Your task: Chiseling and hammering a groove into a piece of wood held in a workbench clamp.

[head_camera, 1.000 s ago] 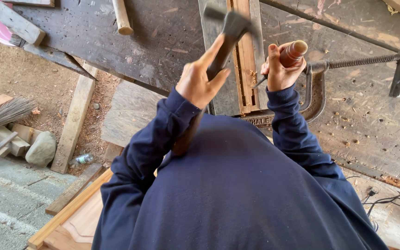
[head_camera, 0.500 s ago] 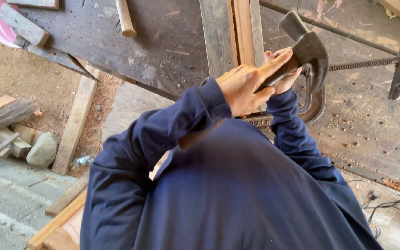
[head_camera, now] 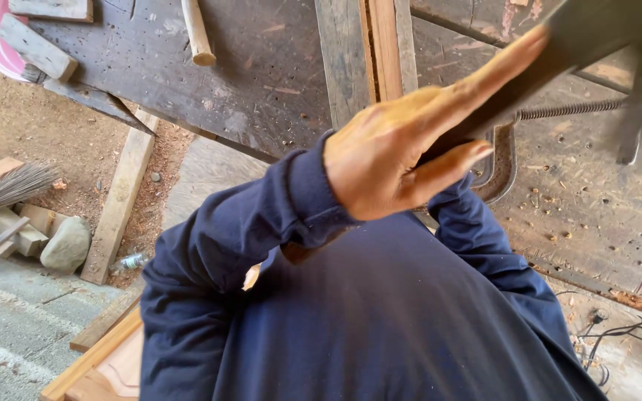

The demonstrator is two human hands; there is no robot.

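At the 2 o'clock side of the tabletop (head_camera: pixel 187 96), the left hand (head_camera: pixel 391 160) grips a raised hammer (head_camera: pixel 596 37) above the clamped wooden strip (head_camera: pixel 382 44), striking unfinished; right hand hidden, state undeterminable.

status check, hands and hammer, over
Left hand raised, gripping hammer handle, head blurred. Right hand hidden behind it; sleeve reaches toward clamped wood strip. Metal clamp close below.

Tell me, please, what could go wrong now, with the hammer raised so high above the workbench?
1. The left hand holds the hammer raised close to the camera; a badly aimed swing might hit something other than its target.
2. The right hand is hidden behind the left arm, so it could be in the hammer's path.
3. The wooden strip may shift when struck.
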